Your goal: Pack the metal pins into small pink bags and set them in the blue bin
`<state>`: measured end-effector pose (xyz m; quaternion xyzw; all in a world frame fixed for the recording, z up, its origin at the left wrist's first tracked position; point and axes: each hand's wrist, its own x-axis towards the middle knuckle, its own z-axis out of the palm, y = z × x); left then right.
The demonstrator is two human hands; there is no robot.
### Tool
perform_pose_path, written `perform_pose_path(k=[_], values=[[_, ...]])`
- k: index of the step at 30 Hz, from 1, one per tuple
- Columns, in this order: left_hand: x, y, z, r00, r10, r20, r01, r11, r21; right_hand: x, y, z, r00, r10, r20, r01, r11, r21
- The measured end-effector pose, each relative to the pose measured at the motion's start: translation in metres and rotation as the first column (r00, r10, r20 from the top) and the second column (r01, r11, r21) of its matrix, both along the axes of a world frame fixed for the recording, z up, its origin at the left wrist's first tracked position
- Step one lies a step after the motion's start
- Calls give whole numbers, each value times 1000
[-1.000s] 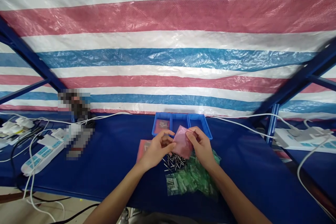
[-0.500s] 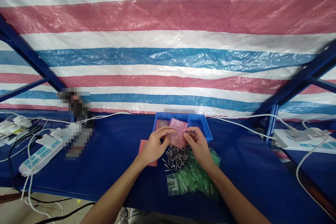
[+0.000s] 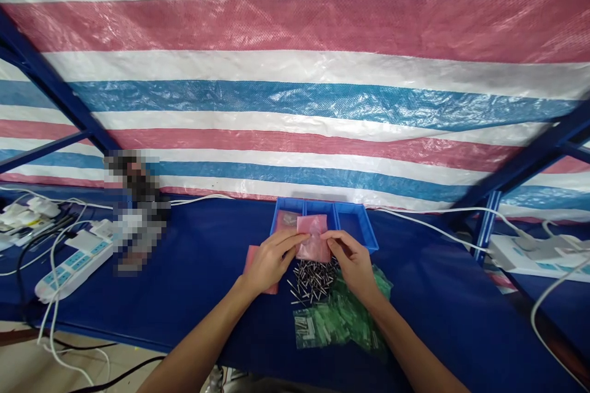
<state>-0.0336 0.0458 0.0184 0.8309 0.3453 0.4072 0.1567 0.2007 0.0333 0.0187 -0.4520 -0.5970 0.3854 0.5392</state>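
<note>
A small pink plastic bag (image 3: 313,247) is stretched between my two hands. My left hand (image 3: 273,258) pinches its left edge, and my right hand (image 3: 351,260) grips the right edge between thumb and fingers. Just below the bag lies a pile of small dark and silver metal pins (image 3: 314,280). Green-tinted plastic bags (image 3: 343,316) are heaped under and beside my right wrist. More pink bags (image 3: 271,288) lie partly hidden beneath my left hand. Behind the hands stands a blue tray with compartments (image 3: 357,227); pink bags (image 3: 286,220) sit in its left compartment.
White power strips stand at the left (image 3: 69,270) and right (image 3: 516,255), with loose cables (image 3: 428,230) along the back. Blue frame posts (image 3: 488,221) and a striped plastic sheet (image 3: 295,104) bound the blue tabletop (image 3: 198,270). A blurred patch covers something at left.
The pink bag has turned from tilted to nearly level, its top edge now straighter. My right fingers have shifted along its edge. The whole view has moved slightly.
</note>
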Motion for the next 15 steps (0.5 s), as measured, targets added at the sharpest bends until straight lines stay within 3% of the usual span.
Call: perform_pose_path(k=[7,11,15], values=[[-1,-5,-5,999,31,41,-32,999,36,1,-2,8,1000,-3,23,2,1000,22],[1,-10,-3,996,44,83,-41,998,-45,-2,-5,9,997,58,-48,-57,998,22],[2,-14,-1,987,109,115,-90,983,-160,-6,-7,6,965,183,-187,-196,979,-52]])
